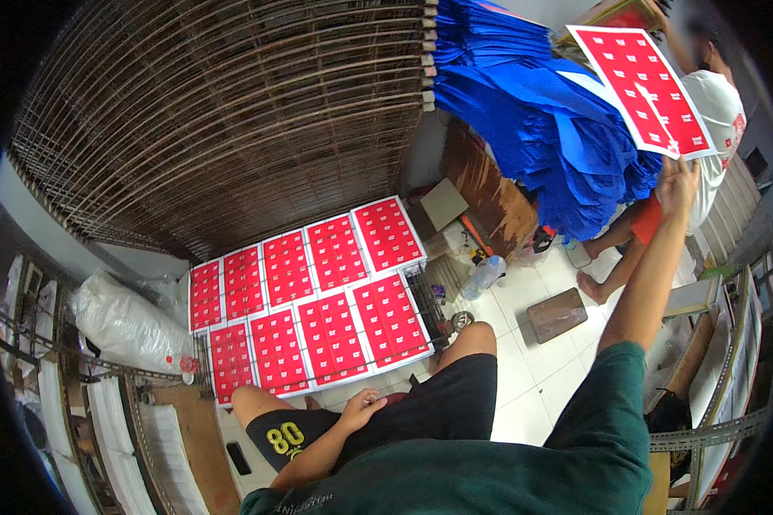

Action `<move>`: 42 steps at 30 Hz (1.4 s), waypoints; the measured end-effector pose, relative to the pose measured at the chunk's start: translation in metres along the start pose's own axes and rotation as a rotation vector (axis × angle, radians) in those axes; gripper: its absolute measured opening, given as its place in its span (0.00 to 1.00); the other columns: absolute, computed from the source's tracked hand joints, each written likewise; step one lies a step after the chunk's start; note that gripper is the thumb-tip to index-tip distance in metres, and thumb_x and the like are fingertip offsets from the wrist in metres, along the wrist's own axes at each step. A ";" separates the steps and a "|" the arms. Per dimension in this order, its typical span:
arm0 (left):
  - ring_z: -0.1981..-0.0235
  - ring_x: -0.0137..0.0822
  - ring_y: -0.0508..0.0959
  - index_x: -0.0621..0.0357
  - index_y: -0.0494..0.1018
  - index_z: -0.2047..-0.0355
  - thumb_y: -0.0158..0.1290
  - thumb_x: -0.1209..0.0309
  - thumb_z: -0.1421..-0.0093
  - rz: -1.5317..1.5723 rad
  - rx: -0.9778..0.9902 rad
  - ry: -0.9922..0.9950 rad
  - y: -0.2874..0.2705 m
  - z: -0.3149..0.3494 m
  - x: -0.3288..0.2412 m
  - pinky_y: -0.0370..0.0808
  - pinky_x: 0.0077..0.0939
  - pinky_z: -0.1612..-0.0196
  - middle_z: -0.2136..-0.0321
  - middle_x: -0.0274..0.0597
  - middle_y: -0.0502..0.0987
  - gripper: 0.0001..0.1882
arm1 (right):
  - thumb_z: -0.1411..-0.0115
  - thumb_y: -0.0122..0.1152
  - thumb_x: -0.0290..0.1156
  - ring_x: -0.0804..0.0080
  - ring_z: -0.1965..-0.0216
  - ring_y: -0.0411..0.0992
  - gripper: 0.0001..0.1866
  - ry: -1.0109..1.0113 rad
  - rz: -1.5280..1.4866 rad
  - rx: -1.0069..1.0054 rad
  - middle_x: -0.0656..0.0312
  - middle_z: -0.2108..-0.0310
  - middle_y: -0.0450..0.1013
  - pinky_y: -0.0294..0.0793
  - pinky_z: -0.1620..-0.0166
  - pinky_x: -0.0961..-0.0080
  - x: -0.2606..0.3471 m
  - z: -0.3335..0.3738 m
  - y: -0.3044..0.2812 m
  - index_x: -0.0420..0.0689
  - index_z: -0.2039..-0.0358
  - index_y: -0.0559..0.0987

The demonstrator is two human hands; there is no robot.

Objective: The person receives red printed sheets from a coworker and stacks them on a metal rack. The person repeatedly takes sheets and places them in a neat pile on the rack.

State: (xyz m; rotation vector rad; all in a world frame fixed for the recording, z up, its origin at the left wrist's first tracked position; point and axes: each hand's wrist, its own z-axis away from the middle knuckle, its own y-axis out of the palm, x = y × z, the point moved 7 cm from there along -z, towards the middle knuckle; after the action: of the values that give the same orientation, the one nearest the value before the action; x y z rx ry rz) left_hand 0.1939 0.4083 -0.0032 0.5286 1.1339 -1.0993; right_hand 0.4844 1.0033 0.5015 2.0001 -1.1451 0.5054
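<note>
My right arm stretches to the upper right, and my right hand (680, 187) pinches the near edge of a red printed sheet (653, 90) with a white border and small white marks. The sheet is raised and tilted beside a thick pile of blue sheets (541, 129). Over my lap rests my left hand (362, 410), its fingers loosely apart and nothing visible in it. In front of my knees, similar red sheets (288, 269) lie in two rows on a wire rack (421, 300).
Many stacked wire racks (232, 112) stand tilted up behind the laid-out sheets. A co-worker in a white shirt (715, 129) is at the upper right, beside the blue pile. A brown stool (557, 316) and a plastic bottle (484, 276) are on the tiled floor. Shelving (133, 421) lines the left.
</note>
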 end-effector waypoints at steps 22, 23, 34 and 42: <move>0.49 0.35 0.66 0.69 0.57 0.48 0.51 0.77 0.44 0.733 -0.033 0.944 -0.018 0.037 -0.402 0.62 0.30 0.46 0.52 0.49 0.66 0.25 | 0.39 0.39 0.22 0.60 0.54 0.68 0.30 0.094 -0.261 -0.054 0.43 0.49 0.56 0.75 0.57 0.61 0.033 0.385 0.261 0.51 0.42 0.39; 0.50 0.35 0.66 0.69 0.58 0.49 0.51 0.77 0.44 0.729 -0.043 0.923 -0.021 0.040 -0.398 0.62 0.30 0.47 0.52 0.49 0.66 0.24 | 0.39 0.39 0.22 0.61 0.54 0.68 0.29 0.081 -0.190 -0.046 0.44 0.49 0.55 0.75 0.56 0.63 0.032 0.392 0.263 0.49 0.43 0.39; 0.62 0.25 0.72 0.65 0.66 0.57 0.48 0.77 0.42 0.796 -0.230 0.861 -0.060 0.063 -0.365 0.69 0.18 0.60 0.65 0.39 0.73 0.12 | 0.40 0.40 0.23 0.67 0.54 0.65 0.28 0.122 -0.262 0.012 0.44 0.49 0.54 0.71 0.55 0.71 0.031 0.442 0.300 0.47 0.44 0.40; 0.60 0.28 0.73 0.64 0.66 0.56 0.46 0.77 0.42 0.911 -0.505 0.788 -0.097 0.060 -0.299 0.70 0.24 0.56 0.61 0.41 0.73 0.13 | 0.44 0.44 0.17 0.57 0.45 0.55 0.37 -0.025 -0.086 0.312 0.43 0.45 0.49 0.57 0.44 0.59 -0.005 0.509 0.312 0.42 0.43 0.33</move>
State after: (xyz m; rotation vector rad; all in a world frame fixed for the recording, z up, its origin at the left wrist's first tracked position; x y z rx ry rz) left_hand 0.1291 0.4458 0.3084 0.9710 1.5269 0.2344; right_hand 0.1994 0.5154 0.3077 2.3177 -1.0398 0.6483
